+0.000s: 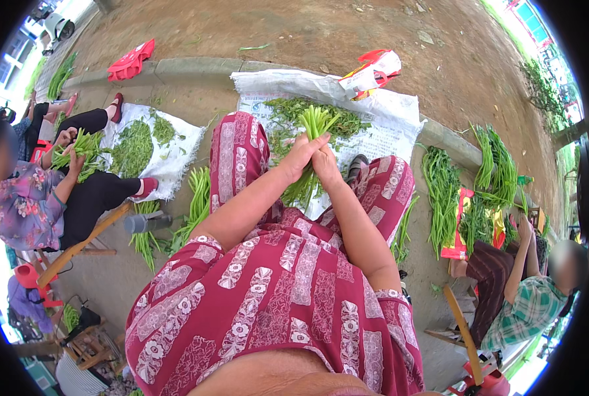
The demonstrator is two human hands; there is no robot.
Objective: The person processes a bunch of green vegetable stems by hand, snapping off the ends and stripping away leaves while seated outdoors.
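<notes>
A bundle of long green leafy vegetable stalks (315,120) is held between my knees, its pale cut ends pointing away from me and its leafy part hanging down toward my lap. Wrapped around its middle is my left hand (298,157), fingers closed. My right hand (325,164) closes on the same bundle from the other side, touching the left. Beneath them a white woven plastic sheet (393,138) lies on the ground, with a pile of loose green leaves and trimmings (288,109) spread on it.
Several stalk bundles (199,198) lie left of my legs; more heaps (443,191) lie at right. A red-and-white bag (376,69) rests on the sheet's far edge, near a curb (195,66). Seated people work at left (27,191) and right (525,310). A grey bottle (146,223) stands nearby.
</notes>
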